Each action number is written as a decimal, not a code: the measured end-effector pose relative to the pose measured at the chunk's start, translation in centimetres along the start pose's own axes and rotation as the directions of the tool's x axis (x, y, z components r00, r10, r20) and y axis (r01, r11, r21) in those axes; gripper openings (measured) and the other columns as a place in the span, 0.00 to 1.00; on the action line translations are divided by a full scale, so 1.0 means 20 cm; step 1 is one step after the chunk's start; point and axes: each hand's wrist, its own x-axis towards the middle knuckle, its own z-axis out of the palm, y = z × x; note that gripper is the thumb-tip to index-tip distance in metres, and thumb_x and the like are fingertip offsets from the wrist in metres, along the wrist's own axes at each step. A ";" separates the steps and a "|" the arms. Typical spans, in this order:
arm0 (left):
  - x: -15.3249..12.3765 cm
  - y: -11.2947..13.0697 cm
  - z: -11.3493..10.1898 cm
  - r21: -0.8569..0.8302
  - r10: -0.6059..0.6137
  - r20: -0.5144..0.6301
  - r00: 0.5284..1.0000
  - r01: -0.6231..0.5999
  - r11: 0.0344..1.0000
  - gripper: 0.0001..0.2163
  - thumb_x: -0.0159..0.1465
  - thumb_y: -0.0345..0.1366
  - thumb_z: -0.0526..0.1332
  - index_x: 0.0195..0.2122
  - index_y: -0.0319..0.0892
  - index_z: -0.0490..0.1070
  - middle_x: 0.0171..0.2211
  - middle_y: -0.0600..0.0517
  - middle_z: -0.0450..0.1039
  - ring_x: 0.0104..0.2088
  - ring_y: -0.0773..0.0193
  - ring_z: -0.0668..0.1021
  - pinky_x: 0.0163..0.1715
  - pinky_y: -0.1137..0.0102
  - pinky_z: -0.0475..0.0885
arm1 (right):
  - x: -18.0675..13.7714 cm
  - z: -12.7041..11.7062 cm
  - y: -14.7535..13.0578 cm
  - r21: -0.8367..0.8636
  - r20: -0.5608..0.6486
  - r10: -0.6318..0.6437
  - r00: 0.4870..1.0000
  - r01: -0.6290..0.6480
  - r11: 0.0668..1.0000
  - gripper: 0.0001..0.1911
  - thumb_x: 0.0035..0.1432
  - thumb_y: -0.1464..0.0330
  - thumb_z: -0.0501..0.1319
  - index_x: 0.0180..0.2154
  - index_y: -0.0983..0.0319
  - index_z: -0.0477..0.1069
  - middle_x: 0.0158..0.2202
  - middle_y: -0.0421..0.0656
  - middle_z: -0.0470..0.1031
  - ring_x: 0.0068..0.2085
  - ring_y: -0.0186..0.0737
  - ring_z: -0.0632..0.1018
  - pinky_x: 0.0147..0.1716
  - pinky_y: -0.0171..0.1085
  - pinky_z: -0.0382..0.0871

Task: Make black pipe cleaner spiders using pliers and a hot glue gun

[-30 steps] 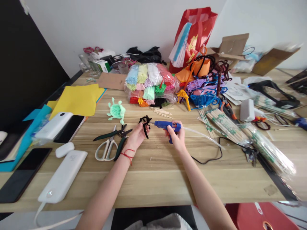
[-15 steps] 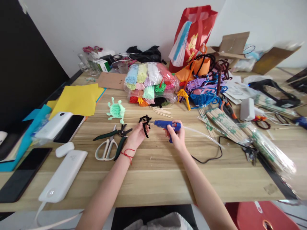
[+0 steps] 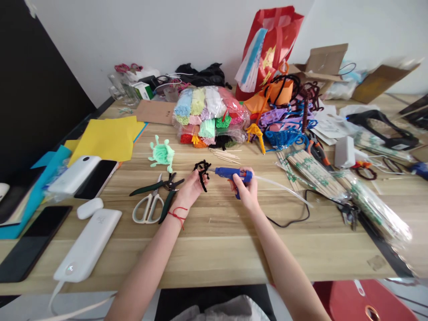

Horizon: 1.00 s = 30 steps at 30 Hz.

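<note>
Pinched in the fingers of my left hand (image 3: 189, 189) is a bent black pipe cleaner piece (image 3: 203, 178). My right hand (image 3: 246, 187) is wrapped round a blue hot glue gun (image 3: 228, 173), whose nozzle points left and meets or nearly meets the black piece. A long clear glue stick (image 3: 284, 187) sticks out of the gun's back. Left of my left hand lie white-handled scissors (image 3: 147, 209) and dark green cutters (image 3: 169, 196). Beyond them sits a mint green pipe cleaner figure (image 3: 162, 154) with several short limbs.
Bagged bundles of coloured pipe cleaners (image 3: 209, 113) stand at the back, with thin wooden sticks (image 3: 224, 155) before them. Packs of sticks (image 3: 316, 174) lie to the right. Phones and a white power bank (image 3: 90, 245) are at left. The gun's black cord (image 3: 290, 225) trails right.
Almost nothing differs. Both hands keep their places, with the glue gun's nozzle still at the black pipe cleaner piece.
</note>
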 end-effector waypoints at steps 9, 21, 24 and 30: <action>0.00 0.00 0.00 -0.031 -0.007 0.010 1.000 0.007 1.000 0.04 0.61 0.31 0.63 0.31 0.38 0.74 0.28 0.51 0.77 0.28 0.69 0.77 0.30 0.73 0.72 | 0.00 0.00 -0.01 -0.001 -0.008 0.014 1.000 -0.014 1.000 0.24 0.50 0.54 0.65 0.42 0.57 0.58 0.20 0.32 0.70 0.18 0.29 0.68 0.17 0.28 0.61; 0.00 0.00 0.00 -0.043 -0.005 -0.004 1.000 0.005 0.999 0.03 0.61 0.30 0.63 0.30 0.37 0.74 0.27 0.51 0.76 0.27 0.68 0.77 0.29 0.72 0.72 | 0.00 0.00 -0.01 -0.047 0.014 -0.031 0.999 0.031 0.998 0.21 0.51 0.57 0.65 0.42 0.57 0.59 0.22 0.32 0.70 0.18 0.28 0.68 0.17 0.29 0.59; 0.00 0.00 0.01 -0.044 -0.006 0.000 1.000 0.006 0.999 0.04 0.62 0.29 0.61 0.31 0.36 0.74 0.27 0.50 0.76 0.27 0.69 0.77 0.29 0.72 0.72 | 0.00 0.00 0.00 -0.064 0.023 -0.058 0.998 0.060 0.996 0.20 0.53 0.58 0.64 0.41 0.57 0.58 0.21 0.31 0.69 0.18 0.28 0.67 0.18 0.29 0.59; 0.01 0.01 0.00 -0.072 -0.031 -0.004 1.000 0.031 0.997 0.07 0.65 0.30 0.58 0.32 0.36 0.74 0.25 0.51 0.74 0.24 0.70 0.75 0.27 0.74 0.71 | 0.00 0.00 0.01 -0.154 0.030 -0.159 0.987 0.161 0.975 0.17 0.54 0.60 0.63 0.40 0.58 0.59 0.21 0.32 0.68 0.20 0.30 0.69 0.22 0.31 0.63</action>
